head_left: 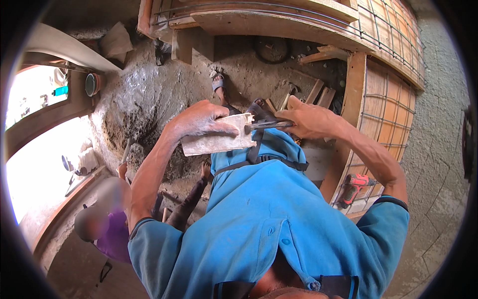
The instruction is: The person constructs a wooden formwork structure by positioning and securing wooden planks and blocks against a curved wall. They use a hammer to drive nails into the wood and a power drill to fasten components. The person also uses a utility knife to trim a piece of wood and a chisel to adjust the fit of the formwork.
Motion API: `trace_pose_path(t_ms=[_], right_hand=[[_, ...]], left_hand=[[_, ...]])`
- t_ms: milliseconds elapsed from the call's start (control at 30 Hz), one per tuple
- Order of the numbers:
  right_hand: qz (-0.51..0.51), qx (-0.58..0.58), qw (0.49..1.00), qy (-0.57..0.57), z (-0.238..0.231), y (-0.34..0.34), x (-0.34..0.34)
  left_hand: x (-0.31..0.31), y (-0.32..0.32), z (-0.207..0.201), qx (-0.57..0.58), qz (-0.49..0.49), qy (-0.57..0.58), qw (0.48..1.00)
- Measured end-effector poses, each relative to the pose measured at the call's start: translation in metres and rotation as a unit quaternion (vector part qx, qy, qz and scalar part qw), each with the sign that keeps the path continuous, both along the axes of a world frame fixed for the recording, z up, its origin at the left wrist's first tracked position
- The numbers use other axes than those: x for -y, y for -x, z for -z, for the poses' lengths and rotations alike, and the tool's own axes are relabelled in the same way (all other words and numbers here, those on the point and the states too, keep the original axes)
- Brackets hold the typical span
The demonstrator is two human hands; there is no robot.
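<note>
My left hand (201, 119) grips a short, pale, dusty piece of board (214, 143), thumb on its upper face and fingers around its far edge. The right end of the board is jagged. My right hand (311, 118) is closed around a dark, slender metal tool (269, 125). Its tip meets the jagged end of the board; the exact kind of tool is unclear. Both hands are in front of my waist, over my blue clothing.
Wooden shelving or formwork (279, 24) with steel bar mesh (388, 99) stands ahead and right. A red cordless drill (354, 189) lies beside my right arm. Wood scraps (318, 92) lie on the floor. A person in purple (113, 239) works at left, near a grey heap (134, 109).
</note>
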State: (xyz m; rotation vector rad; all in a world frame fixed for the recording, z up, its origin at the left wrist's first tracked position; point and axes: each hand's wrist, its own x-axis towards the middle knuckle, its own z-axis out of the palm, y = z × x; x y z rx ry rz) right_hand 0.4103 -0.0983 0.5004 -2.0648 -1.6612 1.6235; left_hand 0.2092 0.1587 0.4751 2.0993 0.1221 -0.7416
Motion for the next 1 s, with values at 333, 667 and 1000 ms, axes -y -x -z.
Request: trace_pose_path(t_ms=[333, 667, 1000], right_hand=[[-0.01, -0.121, 0.985, -0.126, 0.042, 0.005, 0.013], [-0.011, -0.016, 0.99, -0.137, 0.011, -0.027, -0.011], [-0.034, -0.175, 0.984, -0.023, 0.037, -0.006, 0.007]], left_hand=[[0.0, 0.007, 0.015, 0.101, -0.063, 0.153, 0.981], [-0.01, -0.003, -0.001, -0.082, -0.13, 0.178, 0.972], [-0.019, -0.012, -0.021, -0.04, -0.006, 0.066, 0.997]])
